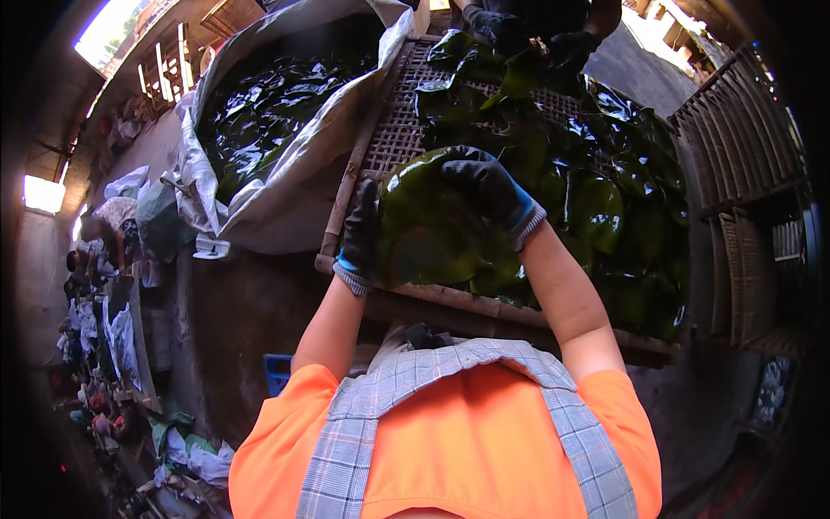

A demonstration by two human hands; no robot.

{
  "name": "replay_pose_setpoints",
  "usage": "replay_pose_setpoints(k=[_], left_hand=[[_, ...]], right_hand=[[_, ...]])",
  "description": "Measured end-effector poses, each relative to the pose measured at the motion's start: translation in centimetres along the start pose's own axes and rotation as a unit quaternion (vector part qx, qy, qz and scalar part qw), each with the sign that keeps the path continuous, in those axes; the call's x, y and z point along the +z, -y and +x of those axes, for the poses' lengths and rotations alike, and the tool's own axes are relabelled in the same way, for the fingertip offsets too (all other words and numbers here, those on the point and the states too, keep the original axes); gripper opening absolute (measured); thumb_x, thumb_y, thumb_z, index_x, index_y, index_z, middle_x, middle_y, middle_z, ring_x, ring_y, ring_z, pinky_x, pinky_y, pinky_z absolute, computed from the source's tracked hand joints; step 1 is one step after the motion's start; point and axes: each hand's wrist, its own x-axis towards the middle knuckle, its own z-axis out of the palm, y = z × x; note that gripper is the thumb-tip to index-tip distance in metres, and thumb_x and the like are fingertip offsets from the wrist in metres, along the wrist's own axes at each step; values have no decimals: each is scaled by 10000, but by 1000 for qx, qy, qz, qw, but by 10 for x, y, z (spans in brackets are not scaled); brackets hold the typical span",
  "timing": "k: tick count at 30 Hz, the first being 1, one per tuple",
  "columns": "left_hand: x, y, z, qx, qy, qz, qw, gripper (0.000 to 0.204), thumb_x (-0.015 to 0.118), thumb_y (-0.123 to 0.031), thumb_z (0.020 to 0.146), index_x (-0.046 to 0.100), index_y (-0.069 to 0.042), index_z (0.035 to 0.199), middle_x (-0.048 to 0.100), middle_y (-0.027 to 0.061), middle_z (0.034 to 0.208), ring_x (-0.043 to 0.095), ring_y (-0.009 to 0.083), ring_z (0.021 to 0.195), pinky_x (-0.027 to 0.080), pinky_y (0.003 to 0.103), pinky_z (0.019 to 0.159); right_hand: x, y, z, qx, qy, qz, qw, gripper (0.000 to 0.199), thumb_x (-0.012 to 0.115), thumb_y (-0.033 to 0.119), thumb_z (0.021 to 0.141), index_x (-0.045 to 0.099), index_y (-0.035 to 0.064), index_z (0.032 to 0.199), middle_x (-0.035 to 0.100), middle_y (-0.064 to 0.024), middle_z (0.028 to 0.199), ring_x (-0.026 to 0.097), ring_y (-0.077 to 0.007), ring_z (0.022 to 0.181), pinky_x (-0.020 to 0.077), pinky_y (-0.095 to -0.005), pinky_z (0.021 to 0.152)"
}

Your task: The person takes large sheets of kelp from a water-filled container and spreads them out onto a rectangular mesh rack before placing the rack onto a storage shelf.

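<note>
Checked apron (341, 450) foremost, the right hand (486, 183) grips a glossy green sheet (428, 233) in its fingers; the left hand (359, 232) shows no clear hold. Even support should prevent folds.

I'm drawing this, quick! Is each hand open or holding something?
Left hand: at the left edge of a glossy green sheet; whether it's gripping can't be told.
Right hand: on that sheet's upper right; open or closed can't be told.

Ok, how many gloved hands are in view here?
4: the wearer's left hand and right hand at a glossy green sheet; at the top, a co-worker's hand and, to its right, another gloved hand.
</note>
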Motion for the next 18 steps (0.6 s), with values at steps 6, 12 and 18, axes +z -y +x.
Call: replay_pose_setpoints(k=[6, 12, 18], left_hand=[[-53, 8, 7, -46, 23, -212, 976, 432, 480, -166, 944, 399, 5, 1332, 521, 89, 1278, 512, 170, 1149, 400, 298, 992], [-97, 65, 23, -175, 70, -722, 665, 458, 493, -160, 893, 411, -35, 1326, 493, 96, 1303, 481, 203, 1185, 393, 339, 1007], [-110, 78, 91, -30, 172, -540, 823, 350, 499, -145, 907, 510, -19, 1233, 571, 67, 1192, 543, 140, 1044, 442, 277, 891]], right_hand=[[0, -30, 45, -105, -187, -343, 915, 218, 593, 60, 867, 597, 6, 1078, 646, -57, 991, 603, -121, 901, 501, -266, 807], [62, -45, 57, -84, -140, -199, 966, 313, 626, 109, 871, 566, -1, 1158, 620, -21, 1065, 571, -79, 928, 469, -250, 840], [85, -56, 75, -90, -197, -112, 970, 196, 601, 157, 888, 641, 22, 1024, 649, 2, 922, 568, -69, 849, 473, -245, 755]])
